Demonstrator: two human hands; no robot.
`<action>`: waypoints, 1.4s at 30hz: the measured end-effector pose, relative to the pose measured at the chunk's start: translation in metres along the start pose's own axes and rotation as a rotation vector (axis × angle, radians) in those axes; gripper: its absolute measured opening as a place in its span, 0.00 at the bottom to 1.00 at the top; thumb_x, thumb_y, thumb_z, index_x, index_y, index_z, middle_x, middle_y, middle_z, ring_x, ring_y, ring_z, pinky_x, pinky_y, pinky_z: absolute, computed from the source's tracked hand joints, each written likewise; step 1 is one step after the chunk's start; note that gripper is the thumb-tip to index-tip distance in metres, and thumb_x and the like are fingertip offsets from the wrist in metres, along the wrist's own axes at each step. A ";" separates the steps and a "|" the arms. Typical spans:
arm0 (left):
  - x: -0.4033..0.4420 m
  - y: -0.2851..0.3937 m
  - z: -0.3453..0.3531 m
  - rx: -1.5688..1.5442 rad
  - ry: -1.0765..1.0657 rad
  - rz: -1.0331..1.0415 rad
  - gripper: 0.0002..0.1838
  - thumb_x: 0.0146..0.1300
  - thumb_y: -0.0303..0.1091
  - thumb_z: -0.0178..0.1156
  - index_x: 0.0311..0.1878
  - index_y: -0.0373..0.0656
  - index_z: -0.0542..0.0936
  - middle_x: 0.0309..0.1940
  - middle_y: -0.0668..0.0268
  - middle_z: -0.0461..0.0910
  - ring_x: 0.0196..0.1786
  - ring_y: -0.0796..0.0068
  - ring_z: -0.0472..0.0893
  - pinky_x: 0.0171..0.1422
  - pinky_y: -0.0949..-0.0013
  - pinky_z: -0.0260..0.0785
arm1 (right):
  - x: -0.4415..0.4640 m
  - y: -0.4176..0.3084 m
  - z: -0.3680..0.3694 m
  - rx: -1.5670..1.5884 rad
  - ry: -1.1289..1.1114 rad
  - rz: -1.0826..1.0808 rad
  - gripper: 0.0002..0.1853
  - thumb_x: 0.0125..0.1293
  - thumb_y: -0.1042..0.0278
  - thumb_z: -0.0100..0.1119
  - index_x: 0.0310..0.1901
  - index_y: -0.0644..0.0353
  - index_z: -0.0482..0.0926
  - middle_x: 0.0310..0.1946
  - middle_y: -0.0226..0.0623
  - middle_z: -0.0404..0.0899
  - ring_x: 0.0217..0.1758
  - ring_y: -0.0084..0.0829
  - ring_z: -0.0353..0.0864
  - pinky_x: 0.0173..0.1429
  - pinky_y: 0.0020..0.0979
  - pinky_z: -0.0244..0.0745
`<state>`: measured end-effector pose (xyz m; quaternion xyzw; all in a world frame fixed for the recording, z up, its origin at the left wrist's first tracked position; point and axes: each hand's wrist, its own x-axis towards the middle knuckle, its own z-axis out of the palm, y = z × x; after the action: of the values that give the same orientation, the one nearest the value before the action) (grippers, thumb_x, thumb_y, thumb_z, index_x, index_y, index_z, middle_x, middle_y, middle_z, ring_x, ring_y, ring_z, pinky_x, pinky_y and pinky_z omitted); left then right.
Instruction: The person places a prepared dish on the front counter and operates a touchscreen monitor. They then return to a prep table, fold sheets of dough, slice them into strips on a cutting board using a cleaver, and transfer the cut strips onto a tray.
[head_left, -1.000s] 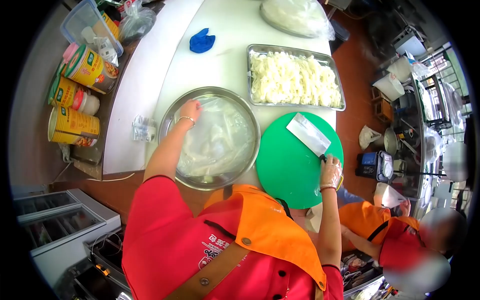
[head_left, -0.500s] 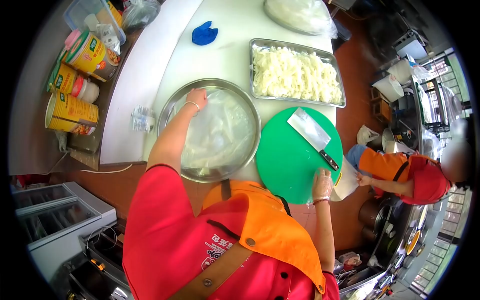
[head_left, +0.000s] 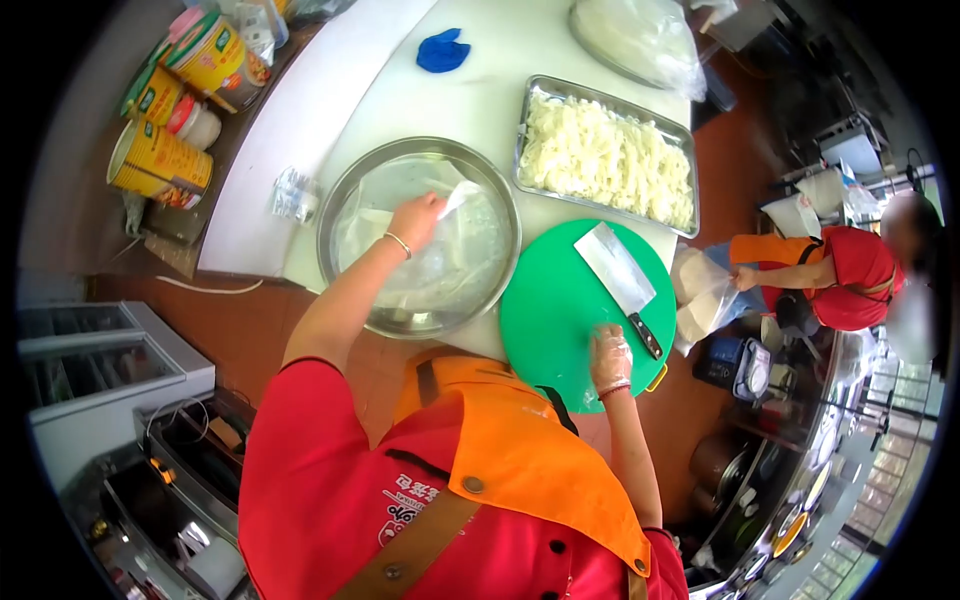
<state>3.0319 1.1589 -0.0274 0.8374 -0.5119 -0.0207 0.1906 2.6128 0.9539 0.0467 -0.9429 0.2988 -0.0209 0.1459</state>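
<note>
My left hand (head_left: 417, 222) is closed on the edge of a clear plastic bag (head_left: 462, 198), lifting a whitish flap of it. The rest of the bag lies spread inside a wide round metal pan (head_left: 330, 262). My right hand (head_left: 610, 360), in a clear plastic glove, rests on a round green cutting board (head_left: 540, 310). Its fingers lie on the board, holding nothing I can see. Just beyond it lies a cleaver (head_left: 616, 268), its dark handle close to the fingers.
Behind the board is a metal tray (head_left: 600, 212) of pale shredded strips. A blue cloth (head_left: 442, 51) and a plastic-covered round container (head_left: 640, 40) lie farther back. Yellow cans (head_left: 160, 165) stand on the left shelf. A co-worker (head_left: 850, 275) stands at right, holding a pale bag (head_left: 703, 290).
My left hand has moved from the pan's far left rim toward its middle, pulling up the bag's edge. My right hand stays on the board. The view has shifted slightly.
</note>
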 end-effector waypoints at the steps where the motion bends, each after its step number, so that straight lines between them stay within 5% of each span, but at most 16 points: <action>1: -0.007 0.006 0.004 0.025 -0.026 0.023 0.09 0.59 0.29 0.56 0.44 0.47 0.77 0.36 0.57 0.76 0.38 0.50 0.80 0.42 0.53 0.73 | 0.007 0.000 0.004 0.002 -0.026 -0.026 0.10 0.67 0.68 0.52 0.46 0.61 0.78 0.48 0.55 0.76 0.44 0.53 0.79 0.47 0.49 0.77; 10: -0.072 0.071 0.022 -0.003 -0.150 -0.109 0.06 0.56 0.28 0.56 0.38 0.46 0.75 0.34 0.57 0.75 0.38 0.55 0.79 0.43 0.54 0.73 | 0.062 -0.045 0.018 0.054 -0.166 -0.304 0.13 0.68 0.62 0.53 0.48 0.58 0.79 0.44 0.54 0.79 0.44 0.52 0.81 0.50 0.48 0.77; 16: -0.090 0.083 0.012 -0.040 -0.049 0.200 0.06 0.53 0.30 0.60 0.34 0.44 0.75 0.35 0.58 0.75 0.42 0.55 0.76 0.47 0.56 0.71 | 0.083 -0.080 0.026 0.071 -0.131 -0.436 0.11 0.67 0.63 0.52 0.46 0.56 0.79 0.41 0.50 0.80 0.41 0.50 0.82 0.48 0.46 0.78; 19: -0.096 0.074 -0.001 -0.089 -0.303 0.142 0.08 0.53 0.28 0.59 0.38 0.43 0.76 0.37 0.58 0.75 0.45 0.56 0.76 0.50 0.56 0.71 | 0.101 -0.109 0.032 0.191 -0.148 -0.553 0.10 0.64 0.67 0.52 0.45 0.56 0.78 0.41 0.48 0.81 0.42 0.49 0.82 0.48 0.46 0.78; 22: -0.093 0.054 0.002 -0.148 -0.136 -0.110 0.12 0.53 0.26 0.58 0.42 0.43 0.77 0.39 0.59 0.76 0.49 0.58 0.76 0.54 0.55 0.69 | 0.121 -0.141 0.044 0.047 -0.196 -0.576 0.10 0.62 0.71 0.52 0.44 0.57 0.77 0.38 0.47 0.81 0.43 0.48 0.83 0.46 0.45 0.78; 25: -0.083 0.022 -0.014 0.152 0.276 0.047 0.13 0.56 0.26 0.56 0.46 0.43 0.78 0.42 0.59 0.76 0.52 0.59 0.76 0.57 0.56 0.68 | 0.141 -0.158 0.072 0.038 -0.122 -0.607 0.09 0.63 0.71 0.51 0.44 0.57 0.77 0.37 0.45 0.82 0.42 0.45 0.83 0.44 0.43 0.80; 28: -0.084 0.001 -0.006 0.037 -0.154 -0.016 0.12 0.56 0.26 0.55 0.45 0.43 0.77 0.45 0.59 0.76 0.52 0.59 0.76 0.58 0.57 0.67 | 0.150 -0.158 0.105 -0.306 -0.275 -0.539 0.09 0.64 0.71 0.49 0.44 0.57 0.77 0.39 0.45 0.83 0.42 0.43 0.84 0.45 0.42 0.81; 31: -0.076 0.000 -0.007 0.040 -0.334 0.021 0.12 0.56 0.26 0.55 0.45 0.43 0.76 0.45 0.61 0.76 0.53 0.60 0.75 0.59 0.58 0.66 | 0.156 -0.151 0.106 -0.401 -0.428 -0.441 0.10 0.65 0.71 0.48 0.44 0.57 0.77 0.39 0.43 0.82 0.43 0.42 0.84 0.47 0.42 0.82; 34: -0.080 -0.005 -0.008 0.020 0.013 0.171 0.11 0.56 0.25 0.54 0.44 0.44 0.76 0.42 0.61 0.77 0.49 0.60 0.77 0.58 0.57 0.65 | 0.156 -0.149 0.082 -0.308 -0.413 -0.459 0.10 0.64 0.72 0.48 0.44 0.57 0.76 0.38 0.43 0.82 0.46 0.42 0.84 0.48 0.41 0.81; 37: -0.085 -0.008 -0.005 -0.027 -0.169 -0.004 0.09 0.56 0.25 0.54 0.41 0.43 0.76 0.40 0.60 0.78 0.45 0.57 0.79 0.56 0.54 0.66 | 0.152 -0.158 0.055 -0.300 -0.379 -0.476 0.09 0.64 0.72 0.49 0.42 0.61 0.77 0.41 0.48 0.82 0.47 0.45 0.83 0.51 0.41 0.78; 42: -0.107 -0.002 -0.027 -0.095 -0.287 0.114 0.06 0.56 0.25 0.53 0.38 0.41 0.75 0.35 0.57 0.78 0.42 0.54 0.79 0.49 0.53 0.71 | 0.140 -0.137 0.056 -0.332 -0.490 -0.587 0.09 0.65 0.70 0.47 0.41 0.60 0.77 0.40 0.47 0.82 0.45 0.45 0.83 0.52 0.41 0.77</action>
<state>2.9889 1.2603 -0.0197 0.7854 -0.5791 -0.1535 0.1555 2.8106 0.9956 0.0260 -0.9758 -0.0271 0.2117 0.0467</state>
